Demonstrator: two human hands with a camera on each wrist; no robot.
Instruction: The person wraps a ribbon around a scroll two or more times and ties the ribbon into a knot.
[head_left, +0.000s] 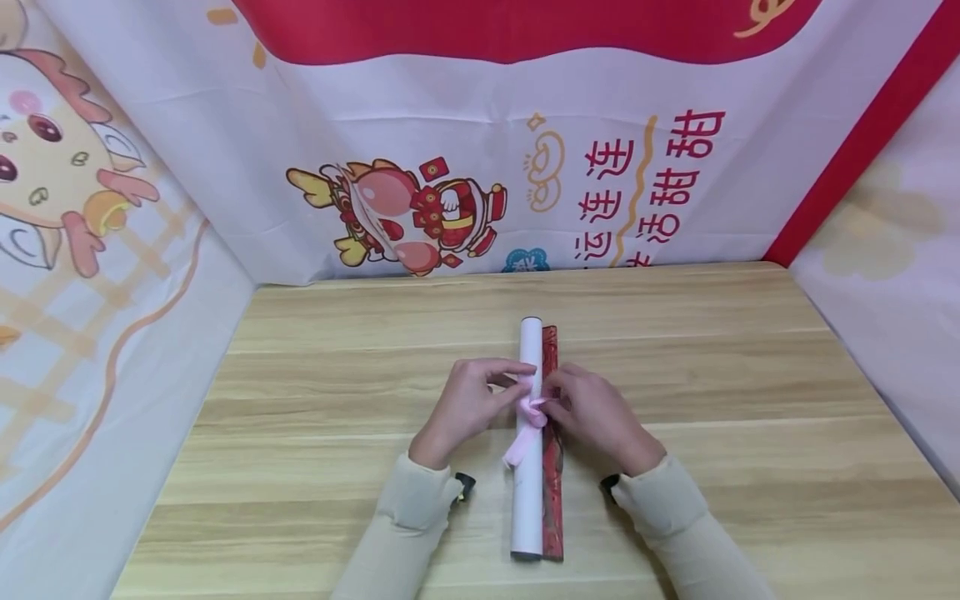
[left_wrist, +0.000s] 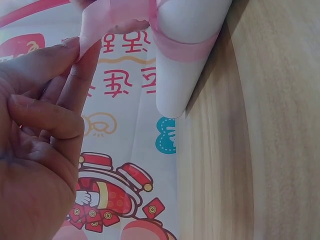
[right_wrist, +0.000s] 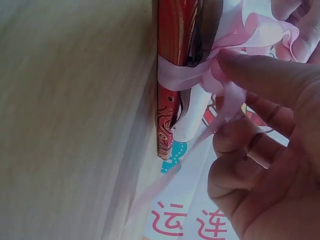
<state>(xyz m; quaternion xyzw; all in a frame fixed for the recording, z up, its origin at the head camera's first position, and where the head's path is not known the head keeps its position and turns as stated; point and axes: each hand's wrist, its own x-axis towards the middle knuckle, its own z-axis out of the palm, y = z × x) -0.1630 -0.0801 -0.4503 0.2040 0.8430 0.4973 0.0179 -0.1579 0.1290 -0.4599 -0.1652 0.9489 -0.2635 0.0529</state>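
A white roll (head_left: 528,508) lies lengthwise on the table beside a long, narrow red patterned strip (head_left: 553,508) with a dark layer along it. Round both runs a pink ribbon (right_wrist: 180,76), gathered in a loop near the middle. My left hand (head_left: 474,402) pinches one ribbon length between thumb and fingertip, as the left wrist view shows. On the other side, my right hand (head_left: 596,417) pinches the ribbon by the gathered part, its thumb (right_wrist: 260,72) uppermost in the right wrist view. A loose ribbon tail (head_left: 519,450) slants down across the roll.
The wood-grain table (head_left: 315,433) spreads out on both sides of the roll. A printed white cloth (head_left: 450,108) hangs behind the far edge, and more cloth (head_left: 67,333) hangs at the left. Dark wrist cameras (head_left: 465,486) sit by both cuffs.
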